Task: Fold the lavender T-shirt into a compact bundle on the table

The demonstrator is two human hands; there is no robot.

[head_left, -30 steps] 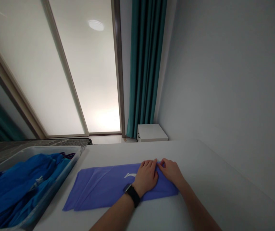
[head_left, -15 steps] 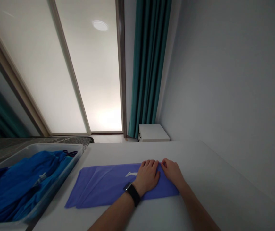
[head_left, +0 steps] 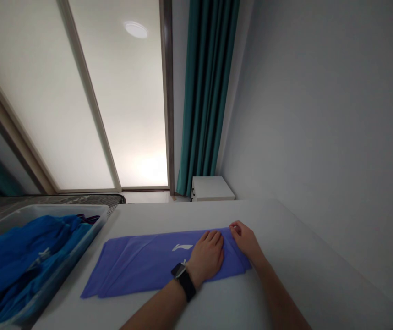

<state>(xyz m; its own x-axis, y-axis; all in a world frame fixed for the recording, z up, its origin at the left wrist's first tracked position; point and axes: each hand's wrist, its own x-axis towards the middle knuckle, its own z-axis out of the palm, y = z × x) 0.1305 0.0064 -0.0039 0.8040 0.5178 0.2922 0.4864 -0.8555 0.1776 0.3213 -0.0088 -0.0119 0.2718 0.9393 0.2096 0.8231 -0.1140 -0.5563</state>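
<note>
A folded purple garment (head_left: 141, 261) with a white logo lies lengthwise on the white table (head_left: 169, 214). Flat on its right part rests my left hand (head_left: 206, 256), fingers stretched forward and a black watch on its wrist. At the garment's far right corner, my right hand (head_left: 245, 240) is closed, with thumb and index finger pinching the cloth's edge. Near that hand the right end shows a crease, and a layer sticks out slightly at the near right corner. What kind of garment it is cannot be told.
On the left stands a translucent plastic bin (head_left: 100, 211) of blue clothes (head_left: 35, 247). Beyond the table are a small white cabinet (head_left: 213, 188), a green curtain (head_left: 201, 101) and frosted sliding doors (head_left: 134, 105). A grey wall (head_left: 320, 114) borders the right side.
My left hand has drawn slightly back toward me, off the far edge, uncovering more of the logo. My right hand has shifted the garment's right end, where a crease now shows. The view has swayed slightly.
</note>
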